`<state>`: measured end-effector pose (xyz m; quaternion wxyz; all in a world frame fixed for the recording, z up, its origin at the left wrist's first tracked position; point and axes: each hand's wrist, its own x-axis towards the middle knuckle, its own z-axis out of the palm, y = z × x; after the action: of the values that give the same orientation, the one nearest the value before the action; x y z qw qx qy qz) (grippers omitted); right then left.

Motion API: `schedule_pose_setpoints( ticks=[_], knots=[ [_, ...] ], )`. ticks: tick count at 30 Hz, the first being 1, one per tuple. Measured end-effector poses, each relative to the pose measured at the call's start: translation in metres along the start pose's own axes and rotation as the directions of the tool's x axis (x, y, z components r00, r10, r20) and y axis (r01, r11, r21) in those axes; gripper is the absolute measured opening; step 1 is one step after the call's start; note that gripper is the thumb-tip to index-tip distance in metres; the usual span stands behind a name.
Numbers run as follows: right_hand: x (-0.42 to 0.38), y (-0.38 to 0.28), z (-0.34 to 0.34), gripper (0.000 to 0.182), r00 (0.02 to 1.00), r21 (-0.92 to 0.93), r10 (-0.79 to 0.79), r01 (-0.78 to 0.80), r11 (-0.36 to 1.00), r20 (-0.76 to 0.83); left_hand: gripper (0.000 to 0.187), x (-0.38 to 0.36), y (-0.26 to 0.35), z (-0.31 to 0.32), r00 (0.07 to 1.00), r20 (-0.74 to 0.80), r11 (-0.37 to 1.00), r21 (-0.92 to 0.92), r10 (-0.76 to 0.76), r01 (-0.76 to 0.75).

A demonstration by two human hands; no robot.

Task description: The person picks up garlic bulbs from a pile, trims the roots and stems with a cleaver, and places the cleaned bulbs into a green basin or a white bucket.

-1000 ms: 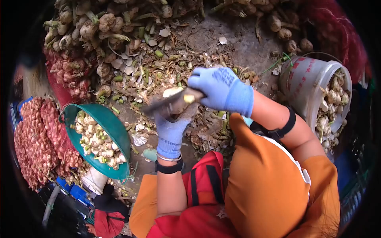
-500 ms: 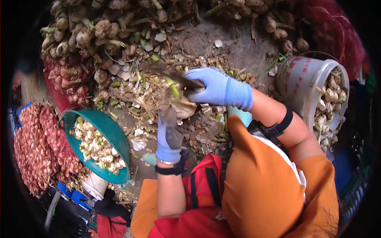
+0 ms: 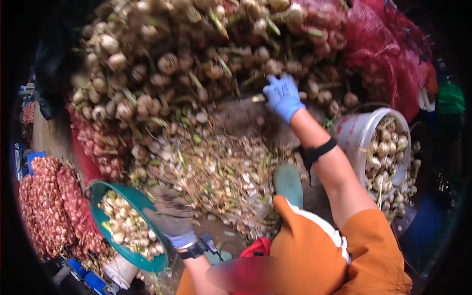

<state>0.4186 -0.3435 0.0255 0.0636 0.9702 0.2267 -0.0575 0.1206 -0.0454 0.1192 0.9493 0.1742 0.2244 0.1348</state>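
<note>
My left hand (image 3: pixel 171 215), in a soiled glove and blurred, is at the right rim of a tilted green basin (image 3: pixel 160 231). Its fingers are stretched out and apart, with nothing visible in them. Inside the basin lie trimmed garlic bulbs (image 3: pixel 127 223). My right hand (image 3: pixel 284 97), in a blue glove, reaches forward to the near edge of a heap of garlic with stalks (image 3: pixel 196 69). Its fingers are bent, and what they hold is hidden. A pale stalk end (image 3: pixel 258 98) shows just left of them.
A white bucket (image 3: pixel 351 132) of garlic bulbs stands tipped at right. Peelings and cut stalks (image 3: pixel 216 172) cover the ground. Red net sacks of garlic (image 3: pixel 46 206) lie at left, and another red net sack (image 3: pixel 383 59) is at the upper right. A teal boot (image 3: pixel 288 184) is by my knee.
My hands have parted. The left, which held a garlic bulb, moved left to the basin and opened. The right, with a dark blade earlier, moved forward and right to the heap. The view shifted.
</note>
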Motion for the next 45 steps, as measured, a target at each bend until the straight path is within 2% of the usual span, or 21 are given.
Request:
schedule_pose_setpoints(
  ticks=[1, 4, 6, 10, 12, 16, 18, 21, 23, 25, 27, 28, 29, 31, 32, 35, 39, 41, 42, 43, 45],
  knots=[
    [0.002, -0.001, -0.005, 0.023, 0.999, 0.151, 0.017, -0.013, 0.989, -0.030, 0.057, 0.005, -0.015, 0.004, 0.987, -0.163, 0.997, 0.078, -0.008, 0.021],
    [-0.003, -0.003, 0.009, 0.024, 0.998, 0.244, -0.052, 0.055, 0.968, -0.019, 0.054, 0.016, -0.052, -0.009, 0.984, 0.069, 0.986, 0.043, -0.165, 0.163],
    [-0.013, -0.008, 0.004, 0.020, 0.998, 0.261, 0.001, -0.016, 0.965, 0.058, 0.043, 0.015, -0.071, -0.016, 0.967, -0.174, 0.944, 0.240, -0.189, 0.227],
    [-0.015, -0.005, -0.006, 0.023, 0.982, 0.368, 0.013, -0.083, 0.926, 0.188, 0.040, 0.010, -0.095, -0.035, 0.962, -0.185, 0.930, 0.272, -0.200, 0.246],
    [-0.032, -0.021, -0.023, 0.021, 0.992, 0.501, -0.083, 0.025, 0.865, 0.095, 0.038, 0.006, -0.102, -0.059, 0.942, -0.071, 0.919, 0.209, -0.327, 0.335],
    [-0.089, -0.070, -0.050, 0.021, 0.935, 0.697, -0.339, 0.312, 0.646, -0.104, 0.037, 0.003, -0.125, -0.033, 0.897, -0.293, 0.849, 0.320, -0.332, 0.420],
    [-0.118, -0.091, -0.057, 0.023, 0.835, 0.770, -0.535, 0.425, 0.476, -0.130, 0.039, 0.007, -0.136, -0.054, 0.925, 0.056, 0.864, 0.381, -0.376, 0.328],
    [-0.150, -0.110, -0.042, 0.029, 0.667, 0.918, -0.736, 0.353, 0.182, -0.111, 0.023, 0.019, -0.129, -0.043, 0.909, -0.336, 0.771, 0.501, -0.246, 0.394],
    [-0.142, -0.100, -0.054, 0.030, 0.684, 0.903, -0.721, 0.232, 0.361, 0.112, 0.030, 0.018, -0.116, -0.006, 0.990, -0.103, 0.690, 0.709, -0.101, 0.144],
    [-0.134, -0.090, -0.057, 0.029, 0.854, 0.871, -0.507, 0.153, 0.468, 0.122, 0.028, 0.011, -0.110, -0.005, 0.985, -0.172, 0.636, 0.760, -0.005, 0.136],
    [-0.131, -0.084, -0.070, 0.027, 0.907, 0.787, -0.419, 0.233, 0.572, 0.036, 0.041, 0.006, -0.107, -0.018, 0.981, -0.193, 0.540, 0.825, -0.005, 0.165],
    [-0.132, -0.088, -0.066, 0.026, 0.900, 0.716, -0.427, 0.353, 0.603, -0.084, 0.050, -0.001, -0.103, -0.030, 0.979, 0.193, 0.142, 0.969, 0.058, -0.199],
    [-0.133, -0.091, -0.067, 0.029, 0.883, 0.627, -0.454, 0.422, 0.654, -0.121, 0.060, -0.002, -0.100, -0.037, 0.926, 0.374, -0.146, 0.915, -0.045, -0.377],
    [-0.135, -0.093, -0.076, 0.031, 0.841, 0.611, -0.533, 0.471, 0.636, -0.092, 0.081, -0.006, -0.096, -0.052, 0.688, 0.684, -0.617, 0.437, -0.244, -0.654],
    [-0.135, -0.094, -0.078, 0.031, 0.843, 0.614, -0.531, 0.467, 0.637, -0.090, 0.082, -0.010, -0.103, -0.050, 0.874, 0.487, -0.283, 0.837, -0.008, -0.469],
    [-0.134, -0.098, -0.079, 0.031, 0.801, 0.593, -0.582, 0.538, 0.599, -0.139, 0.079, -0.018, -0.096, -0.031, 0.997, 0.079, 0.150, 0.986, -0.004, -0.078],
    [-0.129, -0.097, -0.074, 0.032, 0.826, 0.630, -0.552, 0.492, 0.601, -0.119, 0.079, -0.020, -0.087, -0.026, 0.958, 0.194, -0.063, 0.975, -0.213, -0.211],
    [-0.129, -0.098, -0.064, 0.027, 0.848, 0.652, -0.514, 0.465, 0.599, -0.132, 0.070, -0.026, -0.092, -0.014, 0.967, 0.250, -0.111, 0.961, -0.053, -0.254],
    [-0.127, -0.099, -0.058, 0.024, 0.875, 0.664, -0.476, 0.411, 0.625, -0.094, 0.067, -0.025, -0.093, 0.000, 0.983, 0.183, -0.011, 0.983, -0.027, -0.183],
    [-0.123, -0.101, -0.049, 0.021, 0.897, 0.675, -0.437, 0.361, 0.644, -0.064, 0.064, -0.029, -0.096, 0.023, 0.995, 0.055, 0.210, 0.977, -0.082, -0.037],
    [-0.109, -0.082, 0.024, 0.018, 0.968, 0.717, -0.227, 0.084, 0.692, 0.105, 0.059, -0.041, -0.103, 0.056, 0.975, 0.123, 0.338, 0.940, -0.186, -0.054]
  ],
)
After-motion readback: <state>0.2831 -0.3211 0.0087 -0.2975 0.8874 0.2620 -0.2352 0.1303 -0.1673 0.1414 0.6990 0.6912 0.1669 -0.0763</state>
